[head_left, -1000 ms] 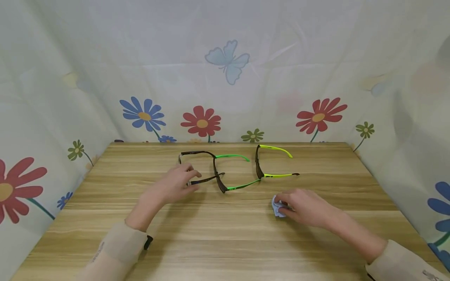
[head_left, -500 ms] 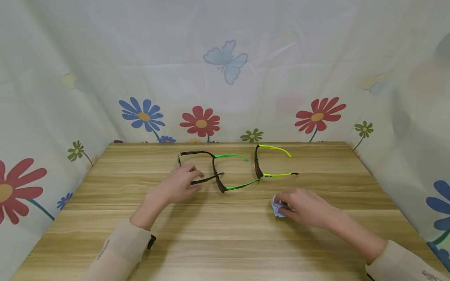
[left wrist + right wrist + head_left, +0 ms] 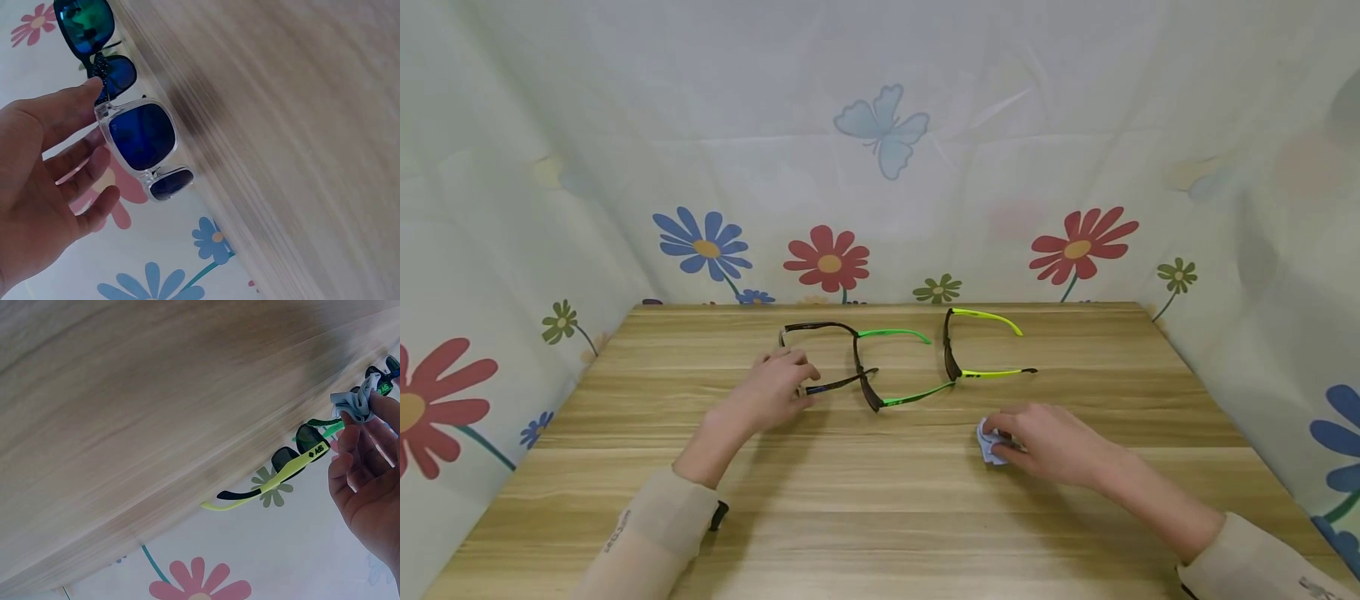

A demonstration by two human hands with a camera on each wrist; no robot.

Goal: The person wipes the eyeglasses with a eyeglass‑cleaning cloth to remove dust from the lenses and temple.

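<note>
In the head view my left hand point(image 3: 771, 390) is at the left end of the black-armed, clear-framed sunglasses point(image 3: 835, 385), thumb and fingers on either side of the near arm's hinge. The left wrist view shows the clear front with dark blue lenses point(image 3: 142, 136); my thumb tip overlaps the hinge corner, and the other fingers are loosely bent and spread beside the frame. My right hand point(image 3: 1052, 442) pinches a crumpled light-blue cloth point(image 3: 991, 446) between thumb and fingers, low over the table. The right wrist view shows the cloth point(image 3: 357, 403) bunched at the fingertips.
Green-armed sunglasses point(image 3: 917, 395) stand in the middle, their front crossing the black arms' tips. Yellow-armed sunglasses point(image 3: 992, 375) are to their right. All have their arms unfolded on the wooden table point(image 3: 880, 508). A flowered curtain point(image 3: 745, 150) surrounds the back and sides.
My left hand has shifted slightly right, then back left, by the clear-framed sunglasses. The sunglasses stay in place. My right hand keeps the cloth in nearly the same spot.
</note>
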